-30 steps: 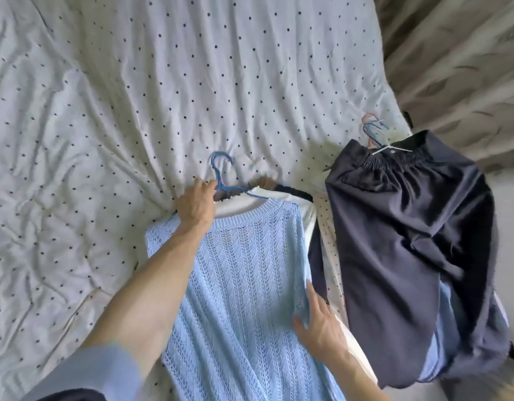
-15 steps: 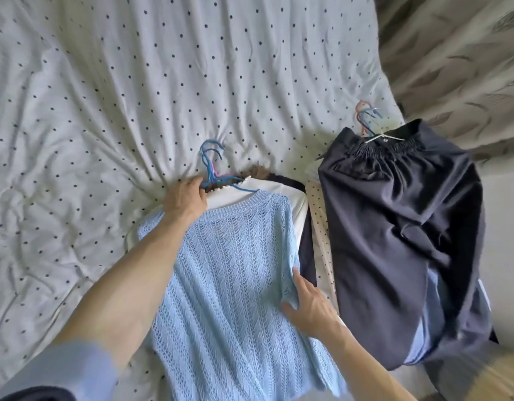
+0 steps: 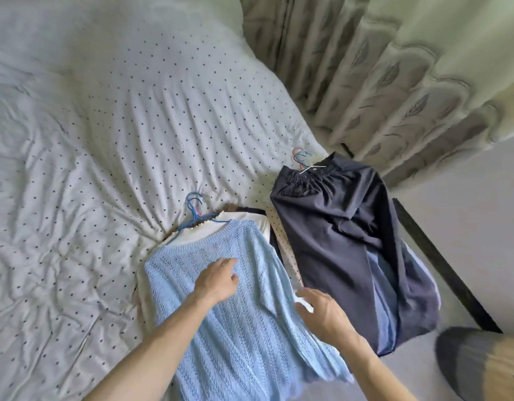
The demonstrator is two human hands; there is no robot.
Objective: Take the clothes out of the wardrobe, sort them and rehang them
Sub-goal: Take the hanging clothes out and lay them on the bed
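From the head view we see a bed [image 3: 105,140] under a dotted sheet, with two piles of clothes near its right edge. The nearer pile is topped by a pale blue knit sweater [image 3: 250,342] that lies flat, neck away from us, over a white top [image 3: 244,221]. Blue hangers [image 3: 193,208] stick out past the collars onto the sheet. The left hand [image 3: 218,280] is over the sweater's chest, fingers loose and grasping nothing; we cannot tell whether it touches the knit. The right hand [image 3: 322,312] is at the sweater's right side, fingers spread and released, holding nothing. Just beside the sweater pile a dark garment [image 3: 336,241] drapes over the bed's right edge, its hooks [image 3: 300,156] at the top. A patterned curtain [image 3: 394,82] hangs beyond the bed's far right corner, above the pale floor [image 3: 467,212].
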